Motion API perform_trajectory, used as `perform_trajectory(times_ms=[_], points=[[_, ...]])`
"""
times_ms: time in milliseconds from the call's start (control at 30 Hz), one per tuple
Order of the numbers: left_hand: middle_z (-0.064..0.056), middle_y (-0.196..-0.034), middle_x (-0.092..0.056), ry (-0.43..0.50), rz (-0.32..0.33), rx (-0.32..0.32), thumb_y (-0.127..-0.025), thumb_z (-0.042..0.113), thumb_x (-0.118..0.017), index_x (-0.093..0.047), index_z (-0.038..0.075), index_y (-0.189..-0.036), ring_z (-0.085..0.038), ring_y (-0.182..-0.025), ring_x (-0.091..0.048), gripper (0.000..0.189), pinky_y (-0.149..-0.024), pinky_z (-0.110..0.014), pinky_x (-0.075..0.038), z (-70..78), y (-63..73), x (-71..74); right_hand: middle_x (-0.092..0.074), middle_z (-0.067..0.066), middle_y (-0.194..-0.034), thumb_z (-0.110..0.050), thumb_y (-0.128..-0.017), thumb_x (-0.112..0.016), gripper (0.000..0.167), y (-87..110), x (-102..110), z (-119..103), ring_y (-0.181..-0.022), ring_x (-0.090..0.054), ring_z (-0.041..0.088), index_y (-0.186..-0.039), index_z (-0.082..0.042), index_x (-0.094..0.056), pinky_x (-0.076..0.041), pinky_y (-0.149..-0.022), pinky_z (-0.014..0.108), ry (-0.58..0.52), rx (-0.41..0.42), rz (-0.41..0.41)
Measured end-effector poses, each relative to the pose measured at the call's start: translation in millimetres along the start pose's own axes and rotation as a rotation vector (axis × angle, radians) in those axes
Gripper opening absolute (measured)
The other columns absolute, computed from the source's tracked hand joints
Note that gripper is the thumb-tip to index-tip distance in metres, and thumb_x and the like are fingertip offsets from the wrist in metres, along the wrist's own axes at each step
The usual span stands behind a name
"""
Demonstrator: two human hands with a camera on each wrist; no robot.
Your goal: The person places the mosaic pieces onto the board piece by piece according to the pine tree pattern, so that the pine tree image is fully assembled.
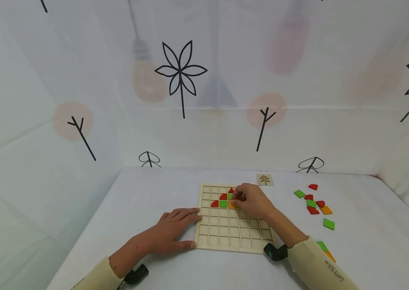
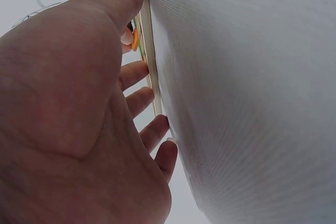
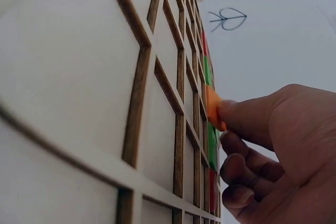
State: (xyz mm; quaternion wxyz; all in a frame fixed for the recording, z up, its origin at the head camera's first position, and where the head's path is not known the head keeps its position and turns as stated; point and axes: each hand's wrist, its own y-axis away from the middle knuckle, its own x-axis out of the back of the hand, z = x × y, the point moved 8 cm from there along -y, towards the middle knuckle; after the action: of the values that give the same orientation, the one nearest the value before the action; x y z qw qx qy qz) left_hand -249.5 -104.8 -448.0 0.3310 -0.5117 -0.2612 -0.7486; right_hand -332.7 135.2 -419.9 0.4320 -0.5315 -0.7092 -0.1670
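A wooden grid board (image 1: 222, 237) lies on the white table in the head view. My left hand (image 1: 171, 231) rests flat beside it, its straight fingers and thumb touching the left edge. Over the upper part of the grid, my right hand (image 1: 253, 201) pinches an orange tile (image 3: 212, 107) between thumb and fingers; the tile stands slightly raised against the grid in the right wrist view. Around it in the cells sit a green square (image 1: 223, 204), red curved tiles (image 1: 214, 204) and a red triangle (image 1: 231, 190). The right hand hides the cells on that side.
A small card (image 1: 264, 180) with a tree-like pattern on a grid lies behind the board. Several loose red, green and orange tiles (image 1: 311, 204) are scattered to the right, with a green tile (image 1: 329, 224) nearer. A green piece (image 1: 322, 246) shows by the right sleeve.
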Motion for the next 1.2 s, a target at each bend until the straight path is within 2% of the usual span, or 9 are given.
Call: perform_trajectory(times_ms=[267, 500, 667, 867, 1067, 1200], points=[[0.013, -0.174, -0.024, -0.013, -0.002, -0.002, -0.101, 0.063, -0.062, -0.035, 0.039, -0.164, -0.019, -0.159, -0.025, 0.073, -0.116, -0.060, -0.032, -1.2, -0.3, -0.7, -0.062, -0.002, -0.088, -0.007, -0.094, -0.080, 0.010, -2.9, -2.0, 1.0, -0.079, -0.052, 0.015, -0.088, -0.013, -0.074, -0.047, -0.073, 0.035, 0.006, 0.014, -0.010], [0.015, -0.174, -0.022, -0.017, -0.009, 0.001, -0.101, 0.063, -0.062, -0.033, 0.039, -0.164, -0.018, -0.159, -0.024, 0.074, -0.117, -0.060, -0.032, -2.8, -0.8, -2.4, -0.062, -0.003, -0.088, -0.009, -0.094, -0.081, 0.011, 2.7, 6.0, -2.6, -0.079, -0.054, 0.014, -0.087, -0.015, -0.074, -0.049, -0.073, 0.034, 0.035, 0.001, 0.013], [0.014, -0.174, -0.023, -0.007, -0.010, 0.005, -0.101, 0.061, -0.064, -0.034, 0.039, -0.164, -0.019, -0.159, -0.025, 0.074, -0.116, -0.061, -0.032, -2.2, -0.3, -1.3, -0.062, -0.005, -0.084, -0.008, -0.093, -0.081, 0.013, 16.8, 12.9, -5.3, -0.075, -0.053, 0.013, -0.086, -0.015, -0.073, -0.049, -0.068, 0.029, 0.054, 0.013, 0.010], [0.014, -0.174, -0.022, -0.004, -0.013, 0.009, -0.101, 0.062, -0.064, -0.034, 0.039, -0.164, -0.018, -0.159, -0.024, 0.074, -0.116, -0.060, -0.032, -3.5, 0.5, -1.3, -0.061, -0.007, -0.084, -0.009, -0.094, -0.081, 0.013, 40.5, 22.0, -2.2, -0.075, -0.053, 0.012, -0.089, -0.017, -0.072, -0.049, -0.067, 0.027, 0.057, -0.016, 0.009], [0.015, -0.174, -0.022, -0.010, -0.007, 0.010, -0.101, 0.063, -0.063, -0.033, 0.040, -0.164, -0.018, -0.159, -0.024, 0.074, -0.117, -0.059, -0.031, -2.1, 1.0, -2.0, -0.061, -0.009, -0.084, -0.010, -0.094, -0.080, 0.011, 66.0, 43.1, 8.3, -0.076, -0.054, 0.012, -0.092, -0.018, -0.073, -0.048, -0.063, 0.024, 0.071, -0.036, 0.022], [0.014, -0.174, -0.022, -0.011, -0.004, 0.009, -0.101, 0.062, -0.063, -0.033, 0.039, -0.164, -0.018, -0.158, -0.024, 0.073, -0.116, -0.059, -0.032, -1.2, 1.9, -1.4, -0.063, -0.009, -0.086, -0.007, -0.094, -0.078, 0.010, 82.1, 62.9, 23.1, -0.077, -0.055, 0.013, -0.096, -0.016, -0.075, -0.048, -0.063, 0.024, 0.107, -0.063, 0.059]])
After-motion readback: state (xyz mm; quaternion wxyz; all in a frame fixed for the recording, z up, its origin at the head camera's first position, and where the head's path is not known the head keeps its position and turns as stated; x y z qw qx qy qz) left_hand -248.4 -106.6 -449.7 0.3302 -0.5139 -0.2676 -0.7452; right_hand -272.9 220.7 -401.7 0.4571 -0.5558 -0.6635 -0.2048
